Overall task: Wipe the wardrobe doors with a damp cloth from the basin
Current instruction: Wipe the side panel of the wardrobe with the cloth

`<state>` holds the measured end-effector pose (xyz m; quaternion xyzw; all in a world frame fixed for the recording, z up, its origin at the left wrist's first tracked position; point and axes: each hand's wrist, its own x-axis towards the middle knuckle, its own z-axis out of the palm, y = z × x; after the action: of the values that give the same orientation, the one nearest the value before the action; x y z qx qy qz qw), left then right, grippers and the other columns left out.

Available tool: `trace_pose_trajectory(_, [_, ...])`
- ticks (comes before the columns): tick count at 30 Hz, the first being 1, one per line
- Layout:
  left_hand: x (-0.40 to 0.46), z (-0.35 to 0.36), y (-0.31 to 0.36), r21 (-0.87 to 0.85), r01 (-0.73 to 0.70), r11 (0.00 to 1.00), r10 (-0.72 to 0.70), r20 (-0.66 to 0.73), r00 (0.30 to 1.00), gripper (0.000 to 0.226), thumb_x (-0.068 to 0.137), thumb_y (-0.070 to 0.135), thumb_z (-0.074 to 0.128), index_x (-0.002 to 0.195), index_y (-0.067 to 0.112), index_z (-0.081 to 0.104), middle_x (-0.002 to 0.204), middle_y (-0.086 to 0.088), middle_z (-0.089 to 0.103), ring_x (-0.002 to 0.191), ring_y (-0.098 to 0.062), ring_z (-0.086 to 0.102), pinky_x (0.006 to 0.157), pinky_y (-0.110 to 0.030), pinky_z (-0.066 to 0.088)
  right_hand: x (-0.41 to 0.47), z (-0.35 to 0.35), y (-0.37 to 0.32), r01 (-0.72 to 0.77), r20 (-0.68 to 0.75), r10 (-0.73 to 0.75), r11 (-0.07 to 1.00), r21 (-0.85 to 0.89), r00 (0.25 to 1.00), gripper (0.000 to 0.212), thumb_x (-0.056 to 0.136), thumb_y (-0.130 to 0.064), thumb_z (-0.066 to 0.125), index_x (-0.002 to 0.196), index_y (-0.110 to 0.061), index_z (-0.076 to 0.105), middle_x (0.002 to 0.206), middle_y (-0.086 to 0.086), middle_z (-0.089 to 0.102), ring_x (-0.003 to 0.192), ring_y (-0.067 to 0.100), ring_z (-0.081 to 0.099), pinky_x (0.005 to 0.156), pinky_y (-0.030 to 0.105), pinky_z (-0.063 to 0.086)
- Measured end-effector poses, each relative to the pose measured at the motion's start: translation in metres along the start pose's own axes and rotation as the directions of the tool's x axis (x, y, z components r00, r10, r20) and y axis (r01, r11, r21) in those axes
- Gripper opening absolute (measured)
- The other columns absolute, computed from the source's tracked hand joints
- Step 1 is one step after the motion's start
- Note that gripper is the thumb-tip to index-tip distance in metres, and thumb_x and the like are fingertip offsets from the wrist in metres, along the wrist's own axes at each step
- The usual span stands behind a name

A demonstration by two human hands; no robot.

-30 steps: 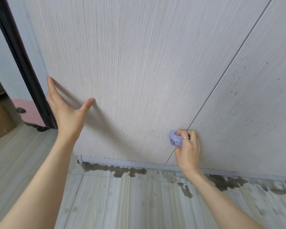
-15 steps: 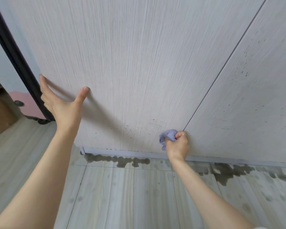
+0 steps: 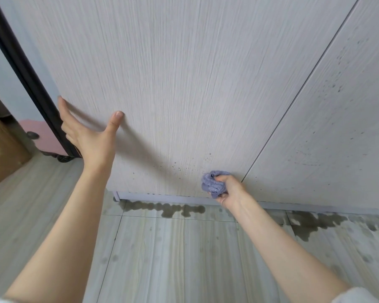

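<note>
Right hand [image 3: 230, 189], fingers curled round the bunched cloth [image 3: 213, 183], has slid leftward and down from the seam [image 3: 293, 106] between the wardrobe doors to the left door [image 3: 173, 84], near its bottom edge; specks left of the cloth remain. Left hand [image 3: 90, 138], fingers spread, braces that door.

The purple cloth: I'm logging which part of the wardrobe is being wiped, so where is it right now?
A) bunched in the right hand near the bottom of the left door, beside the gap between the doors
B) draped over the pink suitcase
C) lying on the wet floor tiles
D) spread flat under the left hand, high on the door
A: the purple cloth is bunched in the right hand, low on the left door beside the gap; the left hand holds nothing.
</note>
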<state>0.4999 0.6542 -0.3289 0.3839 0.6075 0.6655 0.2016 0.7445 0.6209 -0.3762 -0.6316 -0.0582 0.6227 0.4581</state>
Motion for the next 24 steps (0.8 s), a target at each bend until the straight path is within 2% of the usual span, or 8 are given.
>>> trace_pose_trajectory(2, [0.000,0.000,0.000,0.000,-0.001,1.000,0.001,0.001,1.000,0.103,0.076,0.042,0.074,0.150,0.026,0.006,0.155,0.002,0.007,0.142,-0.016,0.005,0.101,-0.026,0.007,-0.013,0.010,-0.010,0.029,0.108,-0.034,0.998,0.051,0.994,0.027,0.088,0.005,0.049,0.065,-0.008,0.055,0.052,0.007,0.056,0.047,0.014,0.050,0.040,0.017,0.041])
trace_pose_trajectory(4, [0.001,-0.001,-0.001,0.002,0.003,1.000,-0.003,0.000,1.000,0.103,0.075,0.043,0.074,0.150,0.027,0.006,0.154,0.002,0.008,0.142,-0.018,0.006,0.101,-0.028,0.008,-0.029,0.021,-0.022,0.088,0.169,-0.107,0.990,0.114,0.980,0.017,0.086,0.003,0.056,0.072,-0.007,0.057,0.061,0.009,0.064,0.055,0.016,0.059,0.065,0.027,0.054])
trace_pose_trajectory(6, [0.001,-0.001,-0.001,0.003,0.007,1.000,-0.007,0.004,1.000,0.102,0.075,0.042,0.074,0.150,0.028,0.006,0.154,0.002,0.008,0.142,-0.018,0.007,0.102,-0.029,0.009,-0.033,0.027,-0.027,0.095,0.142,-0.114,0.986,0.138,0.983,0.011,0.085,-0.002,0.059,0.076,-0.007,0.056,0.073,0.010,0.061,0.064,0.018,0.059,0.073,0.033,0.052])
trace_pose_trajectory(11, [0.001,0.000,0.000,0.009,-0.001,1.000,0.001,0.009,1.000,0.101,0.077,0.042,0.074,0.150,0.027,0.006,0.154,0.003,0.009,0.140,-0.016,0.006,0.101,-0.028,0.008,-0.006,0.024,-0.005,-0.031,0.032,0.034,0.997,-0.076,0.999,0.027,0.088,-0.004,0.053,0.061,-0.010,0.048,0.052,0.004,0.052,0.045,0.013,0.046,0.038,0.014,0.036])
trace_pose_trajectory(15, [0.000,-0.001,0.002,0.009,0.011,1.000,-0.011,0.012,1.000,0.102,0.076,0.043,0.074,0.150,0.027,0.005,0.154,0.003,0.008,0.142,-0.018,0.005,0.107,-0.033,0.008,0.013,0.025,0.015,-0.065,0.125,0.092,0.977,-0.204,0.988,0.048,0.095,0.001,0.027,0.051,-0.010,0.043,0.037,0.003,0.044,0.029,0.012,0.037,0.031,0.009,0.021])
trace_pose_trajectory(19, [0.000,0.000,0.003,0.005,0.014,1.000,-0.014,0.013,1.000,0.101,0.076,0.041,0.074,0.150,0.028,0.006,0.154,0.003,0.009,0.142,-0.017,0.007,0.105,-0.031,0.011,-0.003,0.048,0.004,0.038,0.265,-0.031,0.999,-0.021,0.964,0.066,0.093,0.013,0.026,0.034,-0.008,0.049,0.038,0.004,0.044,0.029,0.009,0.042,0.030,0.012,0.033])
trace_pose_trajectory(22, [0.000,0.000,0.003,0.007,0.018,1.000,-0.018,-0.002,1.000,0.100,0.076,0.040,0.075,0.149,0.028,0.008,0.153,0.003,0.011,0.141,-0.015,0.010,0.101,-0.027,0.011,-0.013,0.065,-0.005,0.116,0.206,-0.126,0.991,0.058,0.970,0.032,0.085,0.013,0.045,0.062,-0.005,0.058,0.059,0.013,0.058,0.035,0.018,0.055,0.034,0.018,0.044])
trace_pose_trajectory(24, [-0.001,0.000,0.005,0.014,0.030,0.999,-0.030,-0.004,1.000,0.100,0.075,0.040,0.075,0.149,0.028,0.008,0.153,0.003,0.011,0.141,-0.015,0.010,0.103,-0.028,0.012,-0.013,0.066,0.007,0.136,0.201,-0.125,0.990,-0.046,0.972,0.028,0.083,0.014,0.041,0.072,-0.008,0.055,0.072,0.013,0.056,0.047,0.021,0.052,0.034,0.017,0.037])
